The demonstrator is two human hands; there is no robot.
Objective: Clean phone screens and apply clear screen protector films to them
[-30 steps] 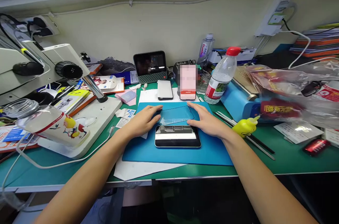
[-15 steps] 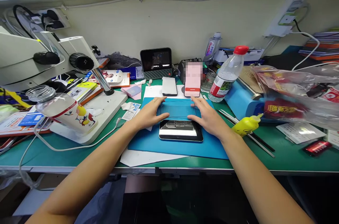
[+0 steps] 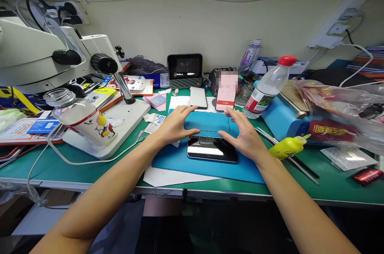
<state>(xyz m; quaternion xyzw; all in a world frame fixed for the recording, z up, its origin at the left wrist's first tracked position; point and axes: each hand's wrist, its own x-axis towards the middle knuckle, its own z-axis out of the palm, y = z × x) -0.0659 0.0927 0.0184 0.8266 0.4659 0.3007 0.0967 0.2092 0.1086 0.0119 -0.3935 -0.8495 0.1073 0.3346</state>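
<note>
Between my two hands is a clear glass screen protector (image 3: pixel 207 122) with a thin dark border. My left hand (image 3: pixel 175 126) grips its left end, with thumb and fingers at the edges. At the opposite end, my right hand (image 3: pixel 244 132) holds it in the same way. Through the glass the blue mat (image 3: pixel 177 166) shows. Just nearer to me, a phone (image 3: pixel 213 150) lies face up on that mat, its dark screen reflecting a bright band of light. My thumbs are close to the phone's far edge.
A microscope (image 3: pixel 102 56) and a glass jar (image 3: pixel 81 120) stand at the left. Behind the mat are a white phone (image 3: pixel 198 98), an upright lit phone (image 3: pixel 225 96) and a display device (image 3: pixel 185 71). A water bottle (image 3: pixel 267 90), yellow squeeze bottle (image 3: pixel 286 148) and tweezers (image 3: pixel 303 170) are at the right.
The view has shifted, so the whole scene sits a little further right. Both hands still hold the screen protector, which appears slightly more tilted; the phone on the mat stays put.
</note>
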